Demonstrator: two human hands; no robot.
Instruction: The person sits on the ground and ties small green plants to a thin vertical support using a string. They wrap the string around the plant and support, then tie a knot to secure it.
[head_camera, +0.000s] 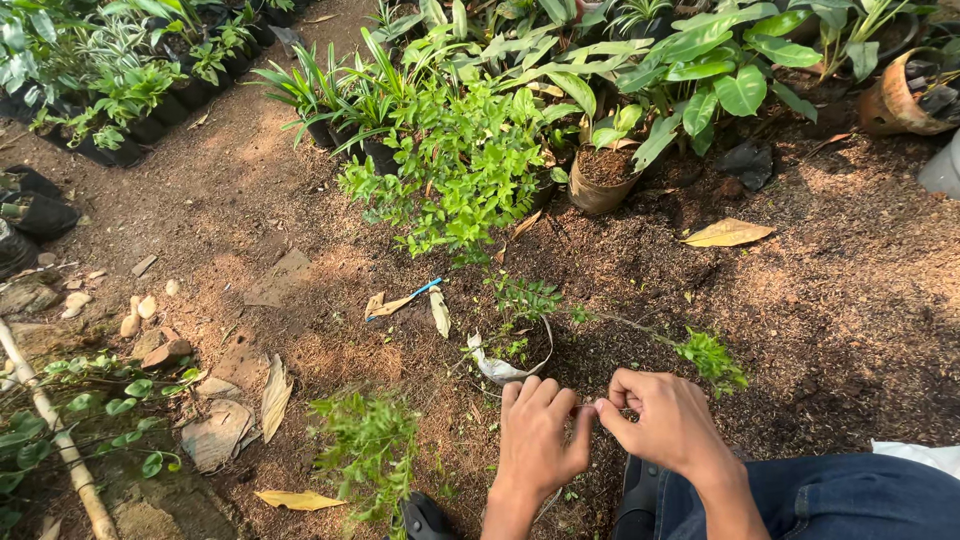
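My left hand (538, 435) and my right hand (662, 418) meet low in the head view, fingertips pinched together on a small thin thing (588, 408) too small to identify. Just beyond them a small seedling (520, 300) stands in a white plastic grow bag (497, 368) filled with dark soil. A thin leafy sprig (710, 357) lies on the soil to the right of the bag. My blue-trousered knee (850, 495) is at the lower right.
A bushy green shrub (455, 170), a brown pot (600, 180) and rows of black-bagged plants (130, 110) stand at the back. A blue-handled tool (405, 297), dry leaves (728, 233), stones (150, 330) and a stick (60, 440) lie on the soil. Another leafy sprig (365, 445) lies left of my hands.
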